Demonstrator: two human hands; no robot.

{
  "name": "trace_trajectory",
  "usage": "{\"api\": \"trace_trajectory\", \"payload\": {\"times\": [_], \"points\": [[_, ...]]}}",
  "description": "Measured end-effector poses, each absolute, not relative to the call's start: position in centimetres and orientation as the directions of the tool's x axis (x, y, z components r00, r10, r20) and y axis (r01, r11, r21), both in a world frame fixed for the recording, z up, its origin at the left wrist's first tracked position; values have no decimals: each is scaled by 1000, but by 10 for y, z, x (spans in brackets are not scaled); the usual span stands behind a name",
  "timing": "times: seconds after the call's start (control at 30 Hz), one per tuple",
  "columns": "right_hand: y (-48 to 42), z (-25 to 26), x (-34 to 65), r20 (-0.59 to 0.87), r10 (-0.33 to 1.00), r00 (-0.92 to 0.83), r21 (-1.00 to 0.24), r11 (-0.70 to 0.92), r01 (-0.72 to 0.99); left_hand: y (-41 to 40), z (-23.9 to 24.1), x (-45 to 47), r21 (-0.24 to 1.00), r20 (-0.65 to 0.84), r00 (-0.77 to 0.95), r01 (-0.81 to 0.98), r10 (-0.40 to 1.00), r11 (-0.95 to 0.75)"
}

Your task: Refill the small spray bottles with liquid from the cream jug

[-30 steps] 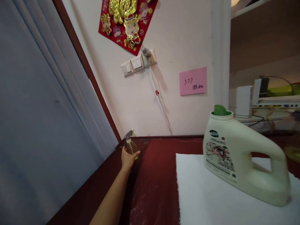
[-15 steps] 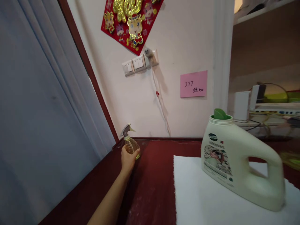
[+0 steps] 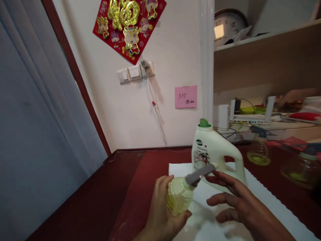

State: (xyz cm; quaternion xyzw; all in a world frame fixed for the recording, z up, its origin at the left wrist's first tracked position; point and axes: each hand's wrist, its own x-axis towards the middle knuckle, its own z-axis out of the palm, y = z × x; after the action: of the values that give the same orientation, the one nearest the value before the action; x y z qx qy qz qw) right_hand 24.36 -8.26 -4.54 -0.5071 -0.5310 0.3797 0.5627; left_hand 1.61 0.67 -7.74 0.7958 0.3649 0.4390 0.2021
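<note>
My left hand (image 3: 159, 209) is wrapped round a small clear spray bottle (image 3: 179, 197) of yellowish liquid, tilted with its grey trigger head (image 3: 199, 174) pointing right. My right hand (image 3: 235, 201) hovers just right of the bottle, fingers spread and curved, fingertips close under the trigger head; I cannot tell whether they touch it. Both hands are above the near end of a white cloth (image 3: 263, 201). A big cream detergent jug (image 3: 213, 154) with a green cap stands on the cloth behind them.
The cloth lies on a dark red table (image 3: 125, 177). A second spray bottle (image 3: 258, 150) and a blurred glass jar (image 3: 301, 165) stand at the right. Behind are a white wall with switches (image 3: 130, 73), a pink note (image 3: 186, 96), a shelf with a router (image 3: 250, 115) and cables.
My left hand lifted the spray bottle from the far table corner by the curtain and brought it close, tilted. My right hand has come into view beside it. The view has swung right.
</note>
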Motion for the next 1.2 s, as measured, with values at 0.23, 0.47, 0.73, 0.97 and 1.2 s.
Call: {"api": "trace_trajectory", "payload": {"times": [0.23, 0.47, 0.73, 0.97, 1.2], "points": [[-86, -24, 225, -38, 989, 140, -977, -7, -211, 1, -80, 8, 90, 734, 472, 645, 488, -759], [-80, -41, 220, -92, 974, 209, -973, -44, -225, -4, -63, -4, -315, 787, 582, 665, 205, -677], [-87, -38, 227, 165, 968, 190, -983, 146, 110, -5, -69, -10, -98, 723, 539, 700, 432, -708], [-104, -11, 251, 316, 923, 220, -885, 204, 418, 3, -65, -21, 306, 508, 456, 698, 731, -648], [-124, -24, 291, 277, 859, 431, -912, 95, 398, 14, -66, -27, 462, 405, 384, 697, 830, -548]]}}
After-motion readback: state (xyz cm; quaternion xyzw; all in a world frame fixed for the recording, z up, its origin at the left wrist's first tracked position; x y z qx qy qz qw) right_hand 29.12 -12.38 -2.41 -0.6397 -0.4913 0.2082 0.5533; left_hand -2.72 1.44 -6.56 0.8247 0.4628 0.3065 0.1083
